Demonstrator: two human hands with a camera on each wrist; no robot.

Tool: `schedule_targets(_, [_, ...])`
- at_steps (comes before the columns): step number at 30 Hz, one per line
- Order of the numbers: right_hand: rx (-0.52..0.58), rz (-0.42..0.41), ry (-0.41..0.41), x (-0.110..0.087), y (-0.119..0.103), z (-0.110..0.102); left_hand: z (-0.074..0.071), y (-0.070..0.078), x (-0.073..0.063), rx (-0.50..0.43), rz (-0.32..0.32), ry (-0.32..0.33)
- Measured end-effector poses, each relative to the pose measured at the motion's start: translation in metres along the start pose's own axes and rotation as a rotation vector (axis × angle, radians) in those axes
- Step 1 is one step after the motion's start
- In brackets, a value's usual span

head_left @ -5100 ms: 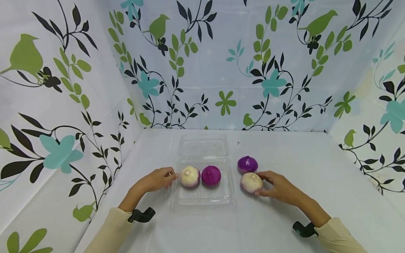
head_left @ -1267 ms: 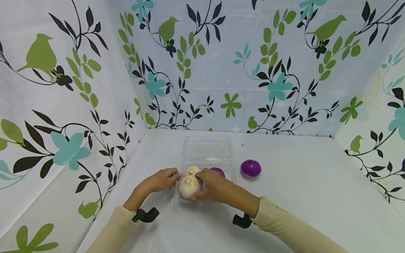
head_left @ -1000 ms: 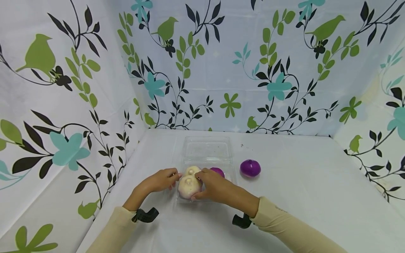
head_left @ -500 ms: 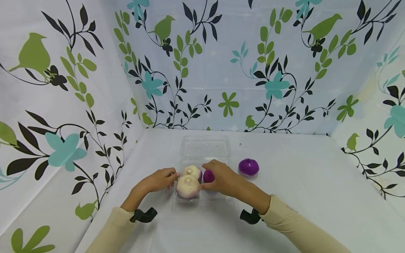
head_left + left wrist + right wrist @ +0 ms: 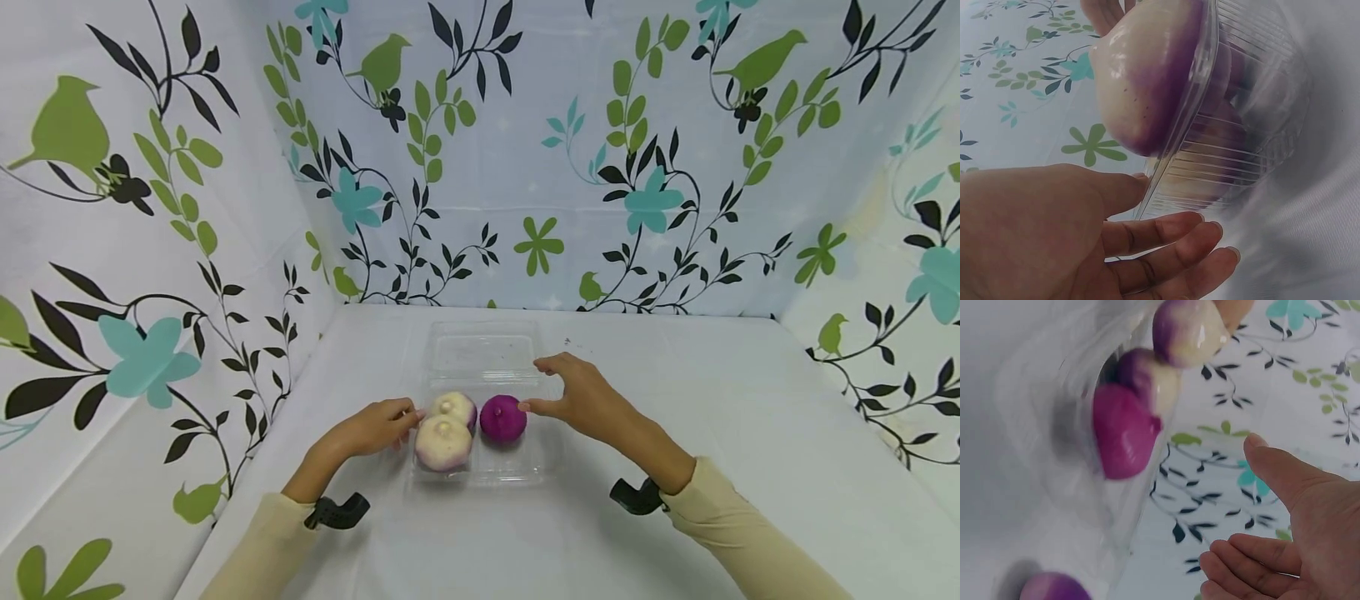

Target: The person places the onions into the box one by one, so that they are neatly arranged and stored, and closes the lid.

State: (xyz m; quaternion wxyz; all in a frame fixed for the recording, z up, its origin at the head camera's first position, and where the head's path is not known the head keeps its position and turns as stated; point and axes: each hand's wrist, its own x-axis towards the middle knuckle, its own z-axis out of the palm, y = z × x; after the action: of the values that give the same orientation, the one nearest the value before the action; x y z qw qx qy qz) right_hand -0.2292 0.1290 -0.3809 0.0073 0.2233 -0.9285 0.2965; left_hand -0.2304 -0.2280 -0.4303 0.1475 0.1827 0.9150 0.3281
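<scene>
A clear plastic clamshell container (image 5: 517,477) lies on the table with its lid folded back. In its left part are two white-topped turnips, the front turnip (image 5: 442,443) overlapping the rear turnip (image 5: 455,404). A purple turnip (image 5: 502,419) sits beside them. My left hand (image 5: 378,429) holds the container's left edge, thumb at the rim (image 5: 1175,134) and fingers along the outer wall. Over the container's right side is my right hand (image 5: 581,398), thumb and fingers spread and holding nothing. Another purple turnip (image 5: 1055,589) shows in the right wrist view; the right hand hides it from the head view.
The container's lid (image 5: 483,354) lies flat toward the back. A white cloth covers the table (image 5: 480,542). Patterned cloth walls (image 5: 480,192) stand behind and on both sides. Small dark specks lie on the cloth behind the right hand.
My right hand has carried a white-topped turnip from the table into the container, in front of the other, let go and moved right toward the remaining purple turnip. The left hand has stayed put.
</scene>
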Motion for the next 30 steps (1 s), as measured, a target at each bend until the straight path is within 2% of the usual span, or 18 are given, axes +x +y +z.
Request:
schedule_targets(7, [-0.032, 0.041, 0.073, -0.003, 0.048, -0.019, -0.001, 0.0, 0.0, 0.0, 0.005, -0.006])
schedule_targets(12, [-0.041, 0.098, 0.079, -0.007, 0.076, -0.025, -0.001, -0.001, 0.0, 0.002, 0.008, -0.002])
schedule_targets(15, [-0.037, 0.103, 0.079, -0.009, 0.089, -0.025, 0.0, -0.002, 0.0, 0.002, 0.001, -0.002])
schedule_targets(30, [0.049, 0.151, -0.023, -0.009, 0.144, -0.007, 0.002, 0.0, -0.001, 0.001, -0.007, -0.004])
